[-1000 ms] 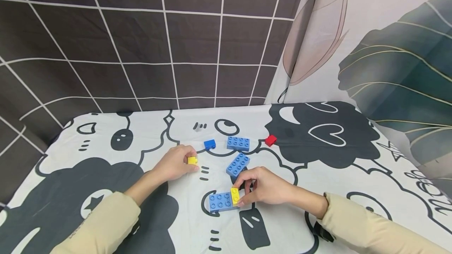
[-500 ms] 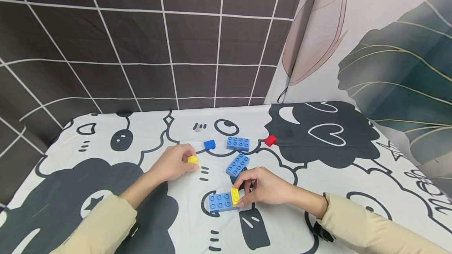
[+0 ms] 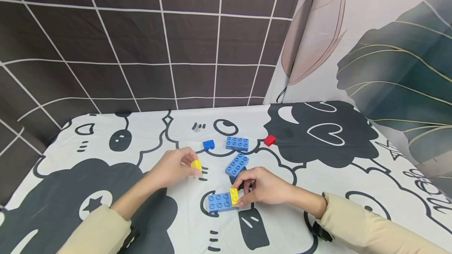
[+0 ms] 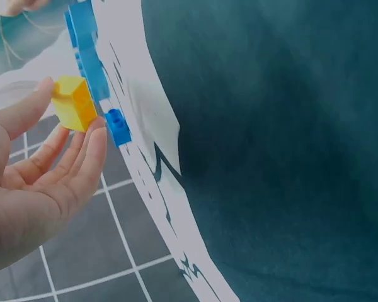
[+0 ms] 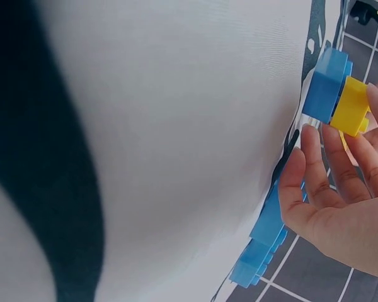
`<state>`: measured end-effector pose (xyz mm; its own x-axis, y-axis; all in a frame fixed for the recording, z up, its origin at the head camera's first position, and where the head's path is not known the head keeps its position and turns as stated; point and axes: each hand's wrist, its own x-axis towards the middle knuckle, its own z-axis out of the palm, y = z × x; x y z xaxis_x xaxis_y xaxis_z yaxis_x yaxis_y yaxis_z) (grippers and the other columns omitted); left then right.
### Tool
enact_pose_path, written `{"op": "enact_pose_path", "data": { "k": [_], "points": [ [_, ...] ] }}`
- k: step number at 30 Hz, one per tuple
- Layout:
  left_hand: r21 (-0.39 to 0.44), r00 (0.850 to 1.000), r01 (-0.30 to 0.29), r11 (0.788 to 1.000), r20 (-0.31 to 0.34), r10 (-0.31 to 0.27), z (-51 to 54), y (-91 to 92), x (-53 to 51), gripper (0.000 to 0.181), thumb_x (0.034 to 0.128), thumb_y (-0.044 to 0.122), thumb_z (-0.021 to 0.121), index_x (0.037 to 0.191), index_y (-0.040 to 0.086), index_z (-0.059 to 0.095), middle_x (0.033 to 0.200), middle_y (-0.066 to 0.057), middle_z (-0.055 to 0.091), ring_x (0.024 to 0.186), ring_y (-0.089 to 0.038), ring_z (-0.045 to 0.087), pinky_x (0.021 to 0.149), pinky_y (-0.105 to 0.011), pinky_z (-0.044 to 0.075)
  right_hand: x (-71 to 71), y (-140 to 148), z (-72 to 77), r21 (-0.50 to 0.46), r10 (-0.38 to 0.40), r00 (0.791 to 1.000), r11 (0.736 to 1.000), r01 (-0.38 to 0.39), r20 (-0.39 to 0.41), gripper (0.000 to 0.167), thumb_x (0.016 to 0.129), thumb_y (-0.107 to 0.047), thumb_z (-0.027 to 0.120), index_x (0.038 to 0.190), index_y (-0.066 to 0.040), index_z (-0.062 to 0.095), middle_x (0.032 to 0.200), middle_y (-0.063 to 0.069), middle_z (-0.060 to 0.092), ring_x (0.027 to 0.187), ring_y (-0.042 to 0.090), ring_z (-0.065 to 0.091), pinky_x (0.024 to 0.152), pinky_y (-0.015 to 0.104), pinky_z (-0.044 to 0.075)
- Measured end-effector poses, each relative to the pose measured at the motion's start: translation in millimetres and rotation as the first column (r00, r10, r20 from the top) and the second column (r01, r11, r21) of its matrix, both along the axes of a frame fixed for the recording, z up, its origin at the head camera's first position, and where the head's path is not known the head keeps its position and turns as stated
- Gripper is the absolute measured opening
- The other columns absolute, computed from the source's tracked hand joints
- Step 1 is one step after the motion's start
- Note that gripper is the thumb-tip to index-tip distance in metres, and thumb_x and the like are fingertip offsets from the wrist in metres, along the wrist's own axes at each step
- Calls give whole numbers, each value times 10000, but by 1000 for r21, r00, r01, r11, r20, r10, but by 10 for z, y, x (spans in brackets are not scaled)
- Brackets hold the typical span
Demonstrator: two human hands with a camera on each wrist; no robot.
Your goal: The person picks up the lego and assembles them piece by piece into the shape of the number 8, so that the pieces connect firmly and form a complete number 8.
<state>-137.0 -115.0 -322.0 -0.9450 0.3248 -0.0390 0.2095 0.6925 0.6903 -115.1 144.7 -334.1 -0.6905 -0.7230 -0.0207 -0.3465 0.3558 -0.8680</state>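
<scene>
My left hand (image 3: 174,164) pinches one yellow brick (image 3: 196,165) above the printed cloth (image 3: 190,222), thumb against fingertips, likely leaving most faces free. My right hand (image 3: 264,185) grips the second yellow brick (image 3: 234,196) by its ends, atop the blue brick (image 3: 219,202), apparently to steady both.

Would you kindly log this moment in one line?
right hand: grips yellow brick atop nearest blue brick; left hand: holds second yellow brick

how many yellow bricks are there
2: one yellow brick is pinched in the left hand; the other yellow brick sits on the right end of a light blue brick, held by the right hand. More could be hidden.
</scene>
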Motion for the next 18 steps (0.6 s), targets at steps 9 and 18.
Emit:
{"op": "enact_pose_path", "data": {
  "k": [9,18],
  "points": [
    [80,995,90,993,37,-93,34,42,211,261,708,118,773,895,67,599,833,15,637,833,-169,610,751,-356,490,-2,-5,11,17,-13,1000,1000,13,13,239,690,-89,788,901,-66,677,764,75,617,634,88,540,540,210,445],
    [147,986,135,980,79,-147,30,102,367,281,709,141,780,896,81,578,858,-2,664,833,-163,630,751,-348,512,-1,-5,8,17,-7,1000,1000,7,10,242,695,-94,786,909,-66,676,756,78,615,631,87,539,536,211,445]
  ]
}}
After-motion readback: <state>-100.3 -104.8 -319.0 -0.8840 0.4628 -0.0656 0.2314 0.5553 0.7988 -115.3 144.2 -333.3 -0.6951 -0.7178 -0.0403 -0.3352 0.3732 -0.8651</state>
